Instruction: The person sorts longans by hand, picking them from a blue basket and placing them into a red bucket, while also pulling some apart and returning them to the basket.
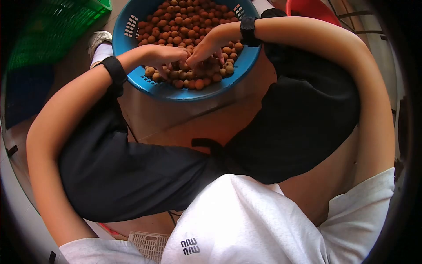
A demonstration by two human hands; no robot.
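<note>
Down on tiled floor (162, 116), between bent legs in dark trousers (303, 110). Left grip (169, 54) and right grip (204, 49) close together, fingers angled down into round brown fruits (169, 22); perhaps pinching one between them, but impossible to tell with the fingertips partly hidden. All around both, loose fruits heaped inside a blue basket (187, 97). Best worked with light fingertips, wrists low over the pile, pressing gently to spare the skins and keeping clear of the rim. Farther out, a green crate (61, 31) left, a red basin (307, 9) right.
</note>
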